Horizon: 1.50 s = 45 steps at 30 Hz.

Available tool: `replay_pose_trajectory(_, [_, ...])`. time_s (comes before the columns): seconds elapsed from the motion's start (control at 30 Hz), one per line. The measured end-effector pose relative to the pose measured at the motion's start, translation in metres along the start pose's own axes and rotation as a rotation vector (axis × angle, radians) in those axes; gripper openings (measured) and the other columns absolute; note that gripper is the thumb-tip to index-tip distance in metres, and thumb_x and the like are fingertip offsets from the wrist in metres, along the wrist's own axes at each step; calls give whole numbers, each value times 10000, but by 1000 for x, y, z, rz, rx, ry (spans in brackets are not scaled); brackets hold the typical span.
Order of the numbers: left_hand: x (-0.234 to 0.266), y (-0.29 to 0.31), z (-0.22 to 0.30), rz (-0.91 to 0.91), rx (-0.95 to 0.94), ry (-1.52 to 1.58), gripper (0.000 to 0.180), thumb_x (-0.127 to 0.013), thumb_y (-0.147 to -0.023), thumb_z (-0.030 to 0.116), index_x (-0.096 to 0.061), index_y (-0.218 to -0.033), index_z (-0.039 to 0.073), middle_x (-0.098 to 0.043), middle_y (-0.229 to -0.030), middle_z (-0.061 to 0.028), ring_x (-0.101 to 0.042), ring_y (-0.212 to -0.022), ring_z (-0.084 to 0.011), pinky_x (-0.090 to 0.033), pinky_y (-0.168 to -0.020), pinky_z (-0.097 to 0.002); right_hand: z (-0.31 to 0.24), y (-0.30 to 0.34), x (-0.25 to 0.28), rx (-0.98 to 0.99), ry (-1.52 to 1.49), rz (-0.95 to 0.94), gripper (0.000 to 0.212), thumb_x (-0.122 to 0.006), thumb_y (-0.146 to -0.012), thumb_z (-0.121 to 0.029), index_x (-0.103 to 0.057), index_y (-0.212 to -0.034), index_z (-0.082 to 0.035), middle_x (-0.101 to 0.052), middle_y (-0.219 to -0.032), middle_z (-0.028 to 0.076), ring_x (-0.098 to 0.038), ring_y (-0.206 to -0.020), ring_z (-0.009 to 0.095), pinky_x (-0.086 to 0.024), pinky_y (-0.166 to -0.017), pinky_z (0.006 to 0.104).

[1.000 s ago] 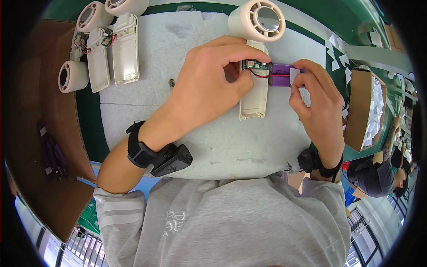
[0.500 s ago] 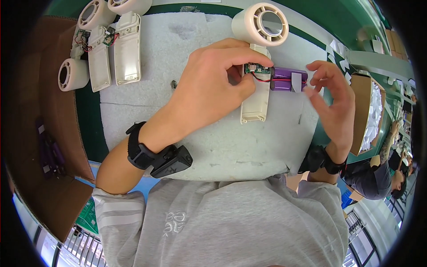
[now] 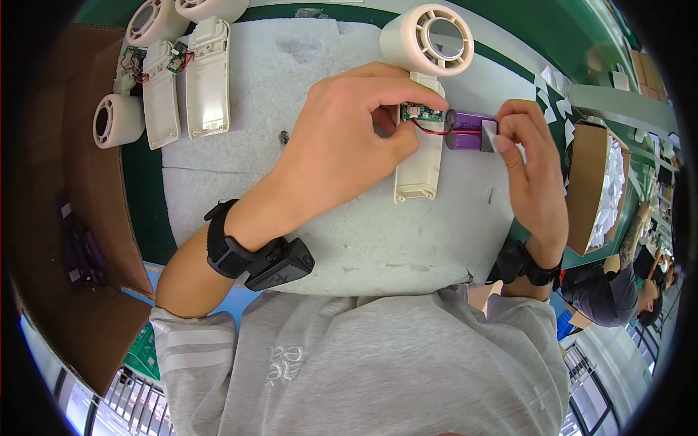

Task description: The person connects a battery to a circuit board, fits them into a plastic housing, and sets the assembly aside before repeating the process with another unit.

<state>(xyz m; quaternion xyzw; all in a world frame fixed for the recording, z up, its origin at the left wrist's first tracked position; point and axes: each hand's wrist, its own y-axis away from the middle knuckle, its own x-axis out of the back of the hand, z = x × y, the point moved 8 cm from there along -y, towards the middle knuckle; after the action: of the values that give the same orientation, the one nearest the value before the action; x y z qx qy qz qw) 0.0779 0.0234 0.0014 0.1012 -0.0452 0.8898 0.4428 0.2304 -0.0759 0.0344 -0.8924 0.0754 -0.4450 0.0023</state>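
A cream handheld fan lies with its round head (image 3: 413, 45) at the far side and its opened handle casing (image 3: 417, 174) pointing towards me. My left hand (image 3: 349, 134) is closed on the casing, thumb and index finger at either side of a small green circuit board (image 3: 416, 112). Red and black wires run from the board to a purple two-cell battery pack (image 3: 462, 141), right of the casing. My right hand (image 3: 534, 167) pinches the pack's right end, where a grey-white tab (image 3: 488, 138) shows; the exact fingertip contact is partly hidden.
A white foam pad (image 3: 349, 240) covers the green bench. More fan heads (image 3: 120, 121) and open handle casings (image 3: 209, 94) lie at the far left. At left stands a cardboard box (image 3: 94, 182) with purple packs; at right, a box (image 3: 587, 185) with white contents. A co-worker (image 3: 607, 291) sits beyond.
My right hand has moved left and closed its fingers at the battery pack's end. The grey-white tab now tilts by the thumb. My left hand keeps its hold.
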Motion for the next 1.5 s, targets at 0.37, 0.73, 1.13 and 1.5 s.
replay_pose_trajectory(0.37, [2,-2,-3,62,-5,83,305,-599,-744,-41,-708,-1016,44,-646,-974,-86,-618,-740,-160,-516,-685,-262,-3,-3,3,97,-248,102,434,-676,-826,-103,-566,-1239,-32,-556,-1245,126,-547,-1043,200,-456,-872,332])
replay_pose_trajectory(0.73, [3,-2,0,1,25,22,334,-570,-784,-76,-704,-1075,20,-618,-1059,-62,-624,-833,-106,-520,-726,-222,-3,8,-26,-81,-368,-420,575,-723,-750,-45,-510,-1284,-6,-593,-1107,135,-632,-836,193,-503,-717,302])
replay_pose_trajectory(1.13, [7,-2,11,-8,-160,-221,321,-696,-760,-17,-720,-1070,65,-663,-1056,-106,-651,-778,-148,-524,-663,-253,-28,24,-47,-448,-1318,-708,864,-750,-693,-12,-302,-1431,-32,-526,-1122,124,-645,-884,235,-538,-720,322])
replay_pose_trajectory(1.5, [5,3,27,89,-373,-392,296,-729,-758,51,-722,-1052,75,-674,-911,-121,-656,-707,-261,-507,-598,-305,-40,4,-23,178,-514,-375,775,-804,-549,-56,-538,-1276,-39,-551,-1202,114,-632,-924,238,-524,-759,348])
